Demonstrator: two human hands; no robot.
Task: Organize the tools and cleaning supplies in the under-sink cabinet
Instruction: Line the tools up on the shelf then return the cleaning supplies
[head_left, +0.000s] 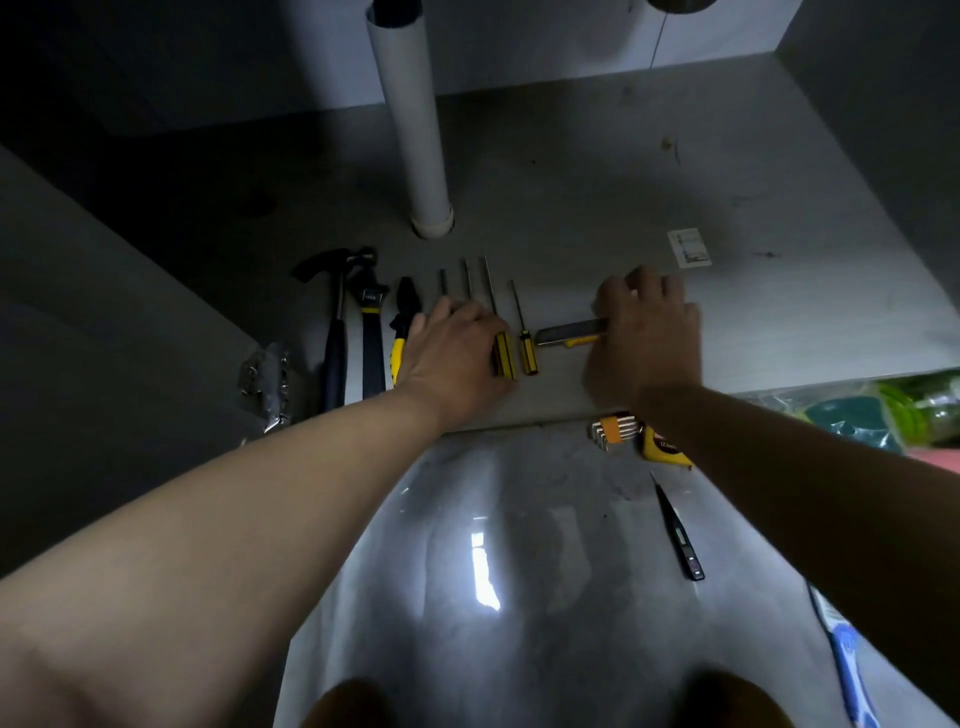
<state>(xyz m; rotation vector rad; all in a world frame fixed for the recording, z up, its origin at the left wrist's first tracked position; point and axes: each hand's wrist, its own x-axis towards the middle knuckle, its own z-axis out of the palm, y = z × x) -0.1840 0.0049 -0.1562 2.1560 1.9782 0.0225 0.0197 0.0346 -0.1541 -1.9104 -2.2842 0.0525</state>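
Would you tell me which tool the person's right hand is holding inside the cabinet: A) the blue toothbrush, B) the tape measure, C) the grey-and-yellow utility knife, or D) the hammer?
C: the right hand grips the grey-and-yellow utility knife, whose end sticks out past the fingers, while the hammer lies untouched further left in the row.

Yellow and black dominate the tools on a grey cabinet floor
Screwdriver handles striped yellow and black; pliers yellow-gripped; utility knife grey with a yellow slider; hex keys in an orange holder; tape measure yellow; pipe white; brush blue and white
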